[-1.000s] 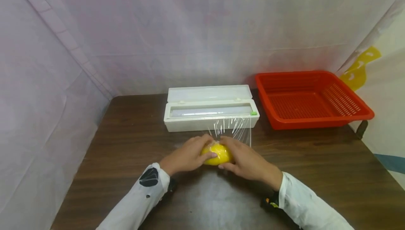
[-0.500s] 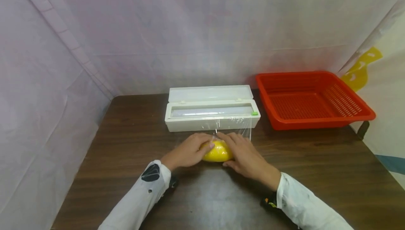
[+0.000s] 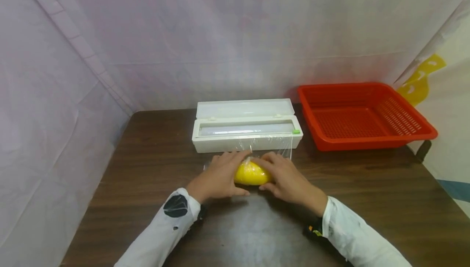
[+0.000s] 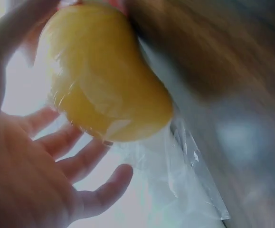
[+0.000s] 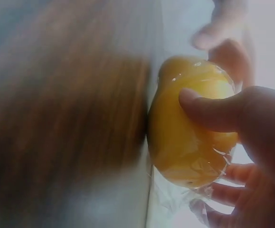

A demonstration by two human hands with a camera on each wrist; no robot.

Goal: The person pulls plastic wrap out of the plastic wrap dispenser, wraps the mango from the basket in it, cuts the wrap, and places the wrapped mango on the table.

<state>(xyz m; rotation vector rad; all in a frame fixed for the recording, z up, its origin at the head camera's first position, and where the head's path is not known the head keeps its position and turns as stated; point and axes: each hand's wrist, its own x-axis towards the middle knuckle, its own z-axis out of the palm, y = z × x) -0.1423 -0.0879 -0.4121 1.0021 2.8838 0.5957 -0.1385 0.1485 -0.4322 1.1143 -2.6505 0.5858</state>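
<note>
A smooth, rounded yellow fruit [image 3: 252,174], its kind unclear, sits low over the table, covered in shiny cling film. My right hand [image 3: 291,183] holds its right side. In the right wrist view the thumb presses across the fruit [image 5: 184,137], the other fingers lying behind. My left hand [image 3: 220,175] is at its left, thumb spread away and fingers reaching along the far side. In the left wrist view its fingers are spread loosely beside the wrapped fruit [image 4: 106,76]. Film [image 3: 284,142] stretches from the fruit to a white cling film dispenser [image 3: 247,144] with its lid raised.
A red plastic basket [image 3: 361,140] stands at the back right, beside the dispenser. A green slider [image 3: 295,131] sits at the dispenser's right end. White sheeting [image 3: 242,34] hangs behind and beside the brown wooden table [image 3: 154,153].
The fruit has rolled slightly away toward the dispenser, shortening the visible film. My left thumb has come off the fruit and dropped nearer to me. The right hand follows the fruit forward.
</note>
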